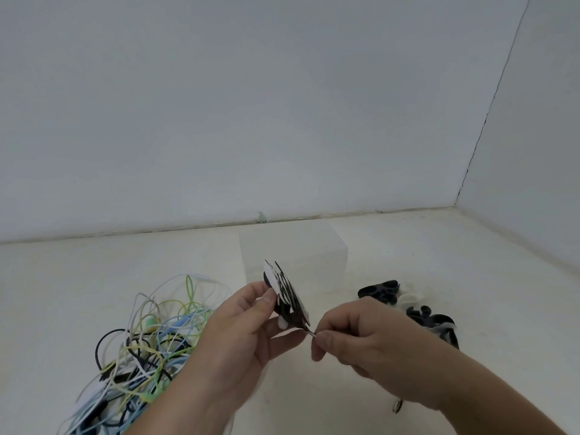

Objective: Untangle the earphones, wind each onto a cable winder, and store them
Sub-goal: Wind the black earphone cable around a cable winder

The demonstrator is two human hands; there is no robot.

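From the head camera, both hands are raised over a pale tabletop point(314, 403), in front of a white wall. The left hand point(244, 328) holds a white cable winder point(284, 293) tilted on edge, its thumb point(266, 298) pressed on the near face and the other fingers curled behind it, so the winder stands up out of the top of the grip. A black earphone cable point(293, 309) is wrapped across the winder in several turns. Its free end point(309, 331) leaves the winder's lower edge and runs a short way to the right hand point(354, 335), which pinches it between thumb and forefinger just beside the winder, with the other fingers curled under. The two hands are close together but not touching. Left of the left hand, and partly hidden by that forearm, a tangle of earphones point(147, 340) lies on the table with black, white, light blue and yellow-green cables looped through one another. Behind the winder stands a clear plastic box point(314, 252), near the wall. To the right, beyond the right hand, a small heap of spare winders point(389, 293), black and white, rests on the table. Something small and dark point(397, 406) shows beneath the right wrist; what it is cannot be told.
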